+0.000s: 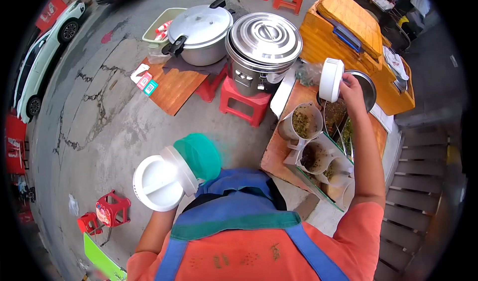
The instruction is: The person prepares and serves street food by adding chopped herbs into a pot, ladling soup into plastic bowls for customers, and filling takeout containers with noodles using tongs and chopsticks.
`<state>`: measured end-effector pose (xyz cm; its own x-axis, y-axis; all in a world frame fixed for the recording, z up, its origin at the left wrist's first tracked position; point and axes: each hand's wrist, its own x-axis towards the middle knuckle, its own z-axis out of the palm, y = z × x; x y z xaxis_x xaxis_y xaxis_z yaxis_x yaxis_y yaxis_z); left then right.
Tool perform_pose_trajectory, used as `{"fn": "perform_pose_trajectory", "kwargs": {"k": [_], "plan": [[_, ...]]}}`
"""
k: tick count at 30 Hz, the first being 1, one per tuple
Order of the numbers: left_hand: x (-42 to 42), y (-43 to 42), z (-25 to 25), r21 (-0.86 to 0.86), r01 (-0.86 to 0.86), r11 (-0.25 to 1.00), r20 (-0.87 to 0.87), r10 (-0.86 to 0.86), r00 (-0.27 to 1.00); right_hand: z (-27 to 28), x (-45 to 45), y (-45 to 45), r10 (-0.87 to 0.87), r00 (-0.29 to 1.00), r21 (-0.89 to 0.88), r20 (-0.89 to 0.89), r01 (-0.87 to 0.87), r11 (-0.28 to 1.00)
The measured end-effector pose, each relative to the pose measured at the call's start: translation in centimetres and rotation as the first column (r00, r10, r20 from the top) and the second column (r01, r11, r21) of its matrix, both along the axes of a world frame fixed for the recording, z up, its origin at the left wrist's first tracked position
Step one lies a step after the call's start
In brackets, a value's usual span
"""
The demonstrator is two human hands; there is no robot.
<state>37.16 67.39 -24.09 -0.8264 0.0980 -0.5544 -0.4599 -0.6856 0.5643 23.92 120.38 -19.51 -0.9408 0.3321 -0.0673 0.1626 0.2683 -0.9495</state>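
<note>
My right hand (352, 93) grips a round white plastic lid (331, 80), held on edge above the seasoning tubs. Below it are several white jugs (300, 121) with chopped green and dark contents. Beside them, a metal tray (334, 116) holds food and long utensils. On the left, my left forearm (158, 226) reaches behind a white tub with a divided lid or base (158, 182); the fingers are hidden, but the tub is held up there. A translucent teal tub (199, 156), blurred at its edge, sits against the white one, in front of my apron (234, 201).
A large pressure cooker (199, 32) and a lidded steel pot (264, 47) stand ahead, the pot on a red stool (244, 102). A yellow insulated box (318, 37) is at the back right. Small red stools (112, 209) stand at lower left, and a white car (50, 52) is parked beyond.
</note>
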Motion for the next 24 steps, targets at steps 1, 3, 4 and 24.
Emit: {"fn": "perform_pose_trajectory", "kwargs": {"k": [1,3,4,24], "plan": [[-1.1,-1.2,-0.1,-0.007,0.002,1.0,0.003,-0.002,1.0,-0.6,-1.6,-1.1,-0.035,0.999,0.097,-0.03,0.038,0.995],[-3.3,-2.7,-0.3,-0.006,0.015,1.0,0.007,-0.015,1.0,-1.9,-4.2,-2.0,-0.049,0.999,0.207,-0.005,0.049,0.977],[-4.5,-3.2,-0.4,-0.009,0.027,1.0,0.009,-0.027,1.0,-0.5,-4.9,-3.8,-0.047,0.99,0.158,0.133,0.026,0.987],[-20.1,2.4,-3.6,-0.105,0.161,0.981,0.161,-0.143,0.977,-15.1,-19.0,0.8,-0.055,0.745,0.744,0.665,-0.667,-0.029]]}}
